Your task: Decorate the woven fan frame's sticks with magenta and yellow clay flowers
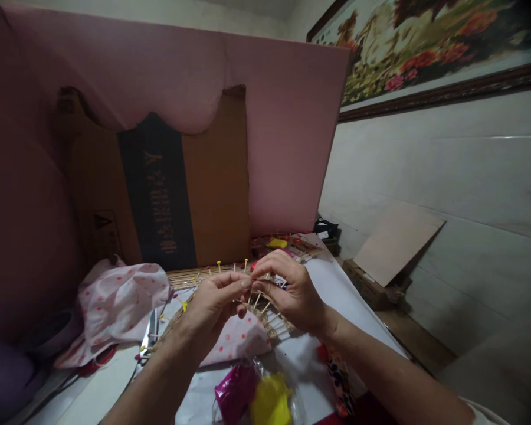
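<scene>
My left hand point(216, 300) and my right hand point(295, 290) meet fingertip to fingertip, both closed in a pinch. Whatever sits between them is too small and too hidden to name. Just below and behind them lies a woven arch point(265, 319) of pale strands, with thin sticks standing out from it. Several sticks carry small yellow or magenta knobs, such as the yellow-tipped stick point(219, 265). My left forearm crosses in front of the arch's left side. A white cloth with red dots point(239, 337) lies under my hands.
Nearer me are a magenta lump point(236, 392) and a yellow lump point(272, 401) in clear plastic. Scissors point(149, 332) and a crumpled dotted cloth point(124, 295) lie left. Behind stands a cardboard piece point(221, 195) against a pink panel point(287, 136). The white tabletop point(340, 295) ends at right.
</scene>
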